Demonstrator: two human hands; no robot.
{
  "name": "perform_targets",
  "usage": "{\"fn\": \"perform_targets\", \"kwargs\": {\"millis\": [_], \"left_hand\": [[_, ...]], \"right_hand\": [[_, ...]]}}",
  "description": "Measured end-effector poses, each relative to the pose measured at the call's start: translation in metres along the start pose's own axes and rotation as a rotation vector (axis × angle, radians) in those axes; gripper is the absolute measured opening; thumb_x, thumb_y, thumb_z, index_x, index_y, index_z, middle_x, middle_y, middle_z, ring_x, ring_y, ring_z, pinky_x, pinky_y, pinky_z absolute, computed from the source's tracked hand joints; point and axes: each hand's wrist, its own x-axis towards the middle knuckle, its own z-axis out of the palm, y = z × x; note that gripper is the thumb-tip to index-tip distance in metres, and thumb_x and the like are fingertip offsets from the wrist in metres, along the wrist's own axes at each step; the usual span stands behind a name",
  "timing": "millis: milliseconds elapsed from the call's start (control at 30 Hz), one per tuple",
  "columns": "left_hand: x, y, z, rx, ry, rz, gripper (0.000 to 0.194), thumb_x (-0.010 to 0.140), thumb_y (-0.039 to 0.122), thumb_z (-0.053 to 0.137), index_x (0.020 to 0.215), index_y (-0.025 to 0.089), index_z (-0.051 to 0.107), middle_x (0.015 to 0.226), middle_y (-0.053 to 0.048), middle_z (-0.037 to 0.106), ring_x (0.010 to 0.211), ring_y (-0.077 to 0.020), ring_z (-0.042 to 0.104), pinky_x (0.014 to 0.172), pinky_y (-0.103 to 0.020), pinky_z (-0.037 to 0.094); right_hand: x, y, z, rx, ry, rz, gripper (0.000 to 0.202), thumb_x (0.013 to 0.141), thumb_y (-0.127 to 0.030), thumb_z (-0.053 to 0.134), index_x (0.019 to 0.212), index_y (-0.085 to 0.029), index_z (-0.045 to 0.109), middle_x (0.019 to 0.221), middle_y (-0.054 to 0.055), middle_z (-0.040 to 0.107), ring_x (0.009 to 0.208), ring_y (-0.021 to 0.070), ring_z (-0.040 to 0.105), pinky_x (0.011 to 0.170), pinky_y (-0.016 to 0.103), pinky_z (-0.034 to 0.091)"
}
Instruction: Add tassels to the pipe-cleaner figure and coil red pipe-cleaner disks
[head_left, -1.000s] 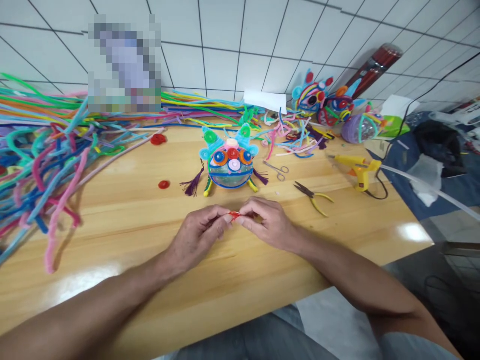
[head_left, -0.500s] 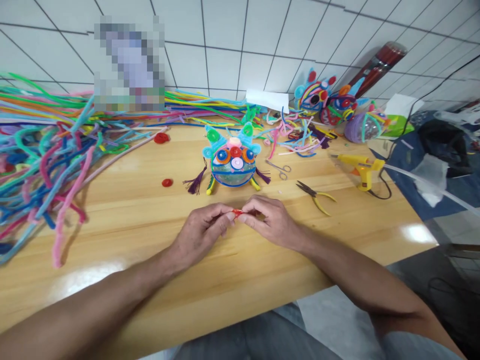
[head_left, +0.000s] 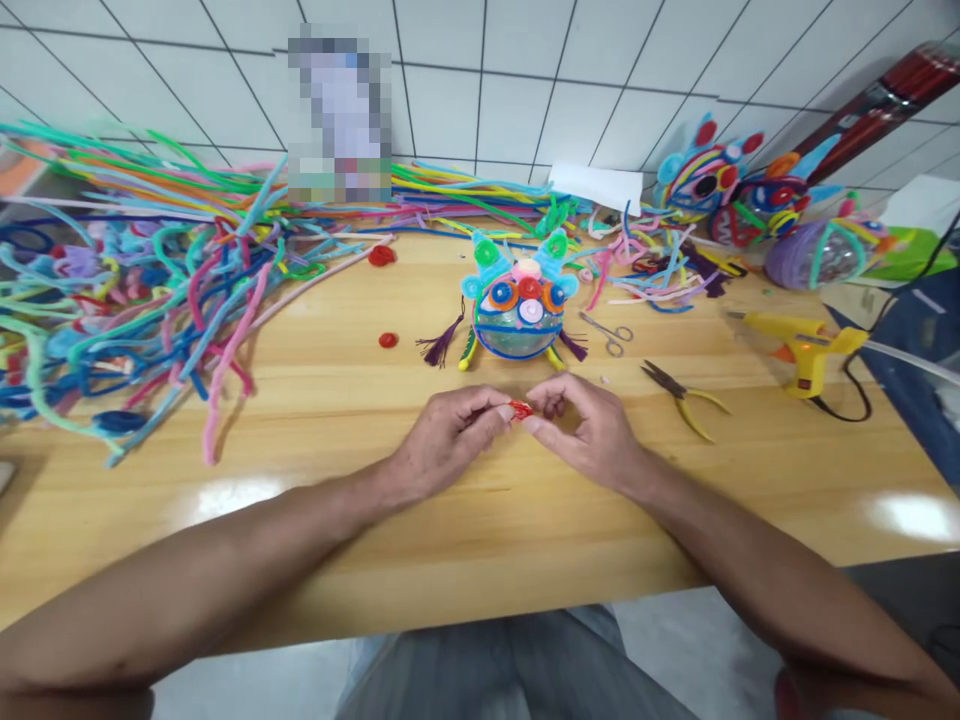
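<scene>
A small coil of red pipe cleaner [head_left: 520, 410] is between my two hands above the near part of the table. My left hand [head_left: 457, 435] pinches its left side between thumb and fingers. On its right side, the thumb and curled forefinger of my right hand [head_left: 589, 425] close on the edge, with the other fingers bent behind. Just beyond stands a lion-like head figure [head_left: 519, 310] with a clear round body, light-blue ears, coiled eyes and purple tassels. Two more red coils, a larger one [head_left: 382, 256] and a smaller one [head_left: 388, 340], lie left of it.
Right of the figure lie small scissors [head_left: 613, 333], yellow-handled pliers [head_left: 686, 400] and a yellow glue gun [head_left: 806, 350] with its cord. Loose pipe cleaners [head_left: 225, 290] are heaped at the left and back. Other figures [head_left: 697, 185] stand at the back right near a red cylinder [head_left: 877, 115].
The view has swung left, so everything sits further right in the picture. The fingers of my right hand have loosened and spread a little, baring more of the red coil.
</scene>
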Motion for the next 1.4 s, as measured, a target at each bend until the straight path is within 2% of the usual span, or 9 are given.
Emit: {"fn": "perform_targets", "kwargs": {"millis": [133, 300, 500, 833, 1000, 1400], "left_hand": [[0.0004, -0.0007, 0.0002, 0.007, 0.002, 0.009, 0.029, 0.104, 0.038, 0.059, 0.092, 0.014, 0.071, 0.076, -0.002, 0.067, 0.062, -0.0104, 0.055, 0.06, -0.023, 0.044], [0.0011, -0.0034, 0.0002, 0.033, -0.006, 0.055, 0.028, 0.104, 0.035, 0.058, 0.092, 0.014, 0.072, 0.076, -0.001, 0.067, 0.062, -0.0097, 0.055, 0.061, -0.022, 0.044], [0.0012, -0.0056, 0.0, 0.027, -0.004, 0.051, 0.029, 0.103, 0.037, 0.058, 0.095, 0.013, 0.074, 0.075, -0.001, 0.067, 0.062, -0.0098, 0.056, 0.059, -0.021, 0.044], [0.0021, -0.0077, 0.0001, -0.004, 0.011, 0.042, 0.033, 0.101, 0.044, 0.064, 0.099, 0.013, 0.077, 0.078, -0.002, 0.068, 0.061, -0.0088, 0.055, 0.059, -0.02, 0.045], [0.0029, -0.0074, 0.0004, -0.014, 0.019, 0.054, 0.036, 0.1, 0.046, 0.064, 0.095, 0.013, 0.076, 0.078, -0.002, 0.068, 0.06, -0.0081, 0.054, 0.058, -0.02, 0.045], [0.004, -0.0092, -0.0005, -0.018, 0.014, 0.041, 0.035, 0.101, 0.045, 0.064, 0.091, 0.014, 0.075, 0.087, -0.004, 0.074, 0.059, -0.0077, 0.055, 0.058, -0.021, 0.046]], "right_hand": [[0.0023, -0.0013, 0.0008, -0.025, 0.004, -0.036, 0.012, 0.095, -0.023, 0.072, 0.088, -0.021, 0.063, 0.076, -0.002, 0.068, 0.065, 0.0113, 0.061, 0.062, 0.025, 0.048], [0.0021, -0.0032, 0.0021, -0.035, 0.016, -0.025, 0.013, 0.096, -0.021, 0.069, 0.084, -0.021, 0.063, 0.071, -0.002, 0.066, 0.062, 0.0115, 0.059, 0.059, 0.025, 0.045], [0.0001, -0.0017, 0.0037, -0.011, 0.022, 0.003, 0.013, 0.096, -0.02, 0.068, 0.084, -0.022, 0.063, 0.072, -0.002, 0.067, 0.063, 0.0124, 0.061, 0.061, 0.026, 0.046], [0.0002, -0.001, 0.0043, 0.014, 0.03, -0.037, 0.012, 0.097, -0.023, 0.066, 0.086, -0.022, 0.064, 0.074, -0.002, 0.067, 0.065, 0.0124, 0.06, 0.062, 0.025, 0.045], [0.0016, -0.0008, 0.0048, 0.03, 0.023, 0.0, 0.013, 0.098, -0.026, 0.066, 0.085, -0.021, 0.065, 0.074, -0.001, 0.068, 0.065, 0.0127, 0.06, 0.062, 0.026, 0.046], [0.0019, 0.0007, 0.0042, -0.001, 0.013, -0.016, 0.012, 0.098, -0.024, 0.066, 0.086, -0.021, 0.065, 0.076, 0.0, 0.069, 0.067, 0.0132, 0.061, 0.063, 0.026, 0.046]]}}
